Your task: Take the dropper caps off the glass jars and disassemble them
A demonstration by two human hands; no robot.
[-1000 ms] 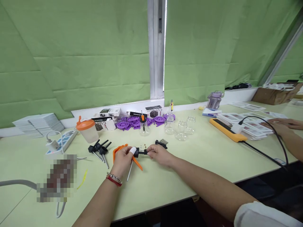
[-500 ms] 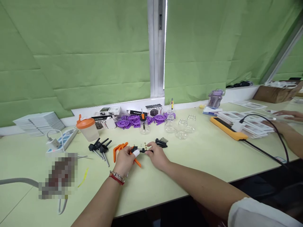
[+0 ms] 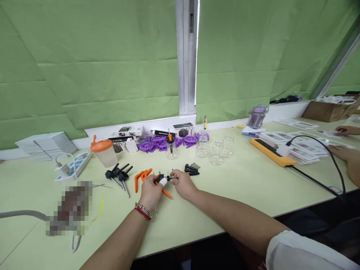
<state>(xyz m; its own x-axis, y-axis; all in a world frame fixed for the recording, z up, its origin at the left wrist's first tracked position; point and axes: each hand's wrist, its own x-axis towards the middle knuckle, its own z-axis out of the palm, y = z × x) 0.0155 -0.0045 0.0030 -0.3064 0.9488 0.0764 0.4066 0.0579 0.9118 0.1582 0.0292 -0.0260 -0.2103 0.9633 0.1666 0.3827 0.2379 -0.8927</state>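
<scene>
My left hand [image 3: 150,192] is closed around a black plastic part [image 3: 160,177], and an orange lever [image 3: 166,193] sticks out below its fingers. One fingertip or thumb of that hand has a white covering. From the right, my right hand [image 3: 184,184] pinches the other end of the same part, where a thin rod shows. Orange bent levers [image 3: 137,180] lie just left of my hands. Further left are black pieces with metal rods [image 3: 119,174]. Beyond my right hand rest black tapered tubes [image 3: 191,170] and small springs [image 3: 195,165].
Glass jars [image 3: 216,158] and a jar with a black-and-orange top [image 3: 170,150] stand behind my hands, before purple plastic parts [image 3: 153,144]. An orange-lidded cup [image 3: 104,152] is at left. A yellow-edged power strip [image 3: 270,153] and another person's hands [image 3: 344,150] are at right.
My right hand has shifted slightly left, closer to my left hand along the part. Small brass-coloured bits seen beyond the fingers are now mostly hidden. The other person's hands moved right.
</scene>
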